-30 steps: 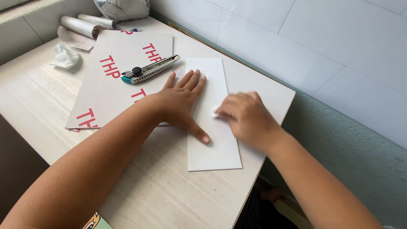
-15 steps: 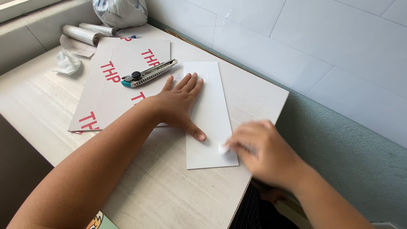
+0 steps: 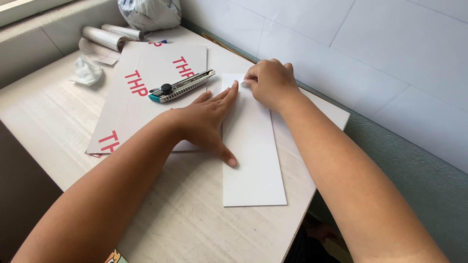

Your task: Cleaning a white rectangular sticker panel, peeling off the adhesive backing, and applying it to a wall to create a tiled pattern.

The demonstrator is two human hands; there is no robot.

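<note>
A long white sheet [image 3: 253,160] lies flat on the pale table [image 3: 53,126]. My left hand [image 3: 207,122] presses flat on its left edge, fingers spread, thumb pointing toward me. My right hand [image 3: 270,83] rests on the sheet's far end with fingers curled, apparently pinching a small white piece against the sheet. A utility knife [image 3: 181,86] with a teal tip lies just left of my left hand, on a white cardboard panel with red letters [image 3: 141,92].
Rolled sheets [image 3: 105,36], a crumpled white tissue [image 3: 87,72] and a tied plastic bag [image 3: 148,12] sit at the table's far end. A white tiled wall [image 3: 351,44] runs along the right. The table's right edge drops to a dark gap.
My right hand slid down the sheet toward its near end, then moved up to its far end. My left hand stays pressed on the sheet. The camera tilted slightly.
</note>
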